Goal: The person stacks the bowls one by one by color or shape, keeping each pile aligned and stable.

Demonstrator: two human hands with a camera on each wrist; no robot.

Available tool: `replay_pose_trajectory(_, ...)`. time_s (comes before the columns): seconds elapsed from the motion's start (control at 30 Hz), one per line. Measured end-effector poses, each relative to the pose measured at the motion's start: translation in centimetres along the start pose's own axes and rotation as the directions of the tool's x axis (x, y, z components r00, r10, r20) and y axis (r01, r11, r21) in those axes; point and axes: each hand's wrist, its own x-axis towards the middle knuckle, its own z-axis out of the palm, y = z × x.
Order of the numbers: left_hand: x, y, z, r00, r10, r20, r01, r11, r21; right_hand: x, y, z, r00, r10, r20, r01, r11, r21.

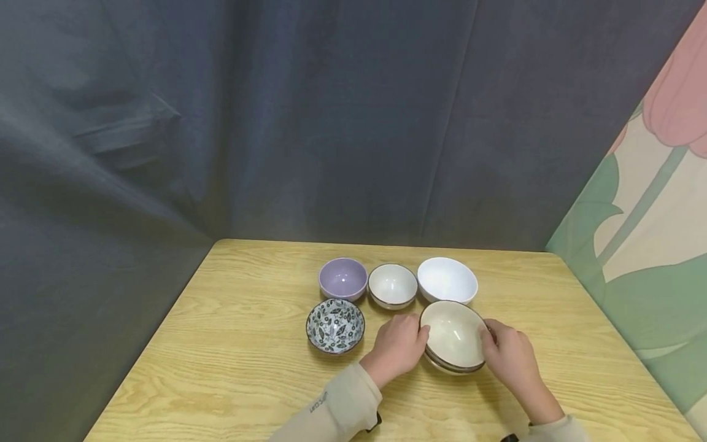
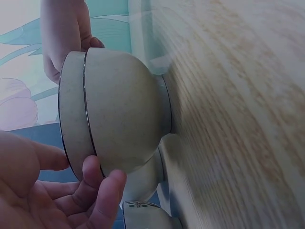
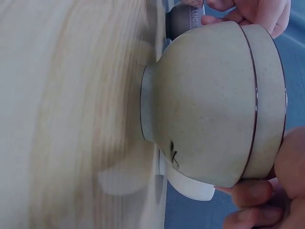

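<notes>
Head view: both hands (image 1: pixel 399 347) round beige bowl (image 1: pixel 454 336)

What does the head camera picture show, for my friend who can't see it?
Two hands, the left hand and right hand, hold the sides of a cream bowl on a wooden table. Behind and beside it sit a purple bowl, a small cream bowl, a white bowl and a leaf-patterned bowl.

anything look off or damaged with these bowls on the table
One small thing: the speckled beige ceramic bowl held between the left hand and right hand has a small dark mark low on its outer wall near the foot, seen from the right wrist; crack, chip or glaze fleck, I cannot tell. Nothing is spilled.
</notes>
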Motion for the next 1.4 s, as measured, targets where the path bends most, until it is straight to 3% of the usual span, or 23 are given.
replay_pose_trajectory(0.4, 0.6, -0.1, 1.2, 0.998, -0.049, 0.027, 0.05, 0.997, -0.056, 0.2, -0.8, -0.5, 0.99, 0.099, 0.097, -0.094, 0.994, -0.056)
replay_pose_trajectory(0.6, 1.0, -0.1, 1.2, 0.997, -0.052, 0.058, 0.054, 0.998, -0.044, 0.8, -0.9, -1.5, 0.969, 0.172, 0.178, -0.15, 0.98, -0.129)
replay_pose_trajectory(0.73, 1.5, 0.0, 1.2, 0.997, -0.065, 0.049, 0.066, 0.998, -0.011, 1.3, -0.8, -1.7, 0.958, 0.193, 0.213, -0.155, 0.971, -0.182)
replay_pose_trajectory(1.0, 2.0, 0.2, 1.5, 0.992, -0.102, 0.068, 0.09, 0.982, 0.166, 1.1, -1.3, -0.9, 0.962, 0.181, 0.205, -0.145, 0.973, -0.177)
replay_pose_trajectory(1.4, 2.4, 0.5, 1.6, 0.985, -0.127, 0.118, 0.106, 0.979, 0.173, 1.3, -2.0, -1.1, 0.94, 0.214, 0.265, -0.15, 0.959, -0.24)
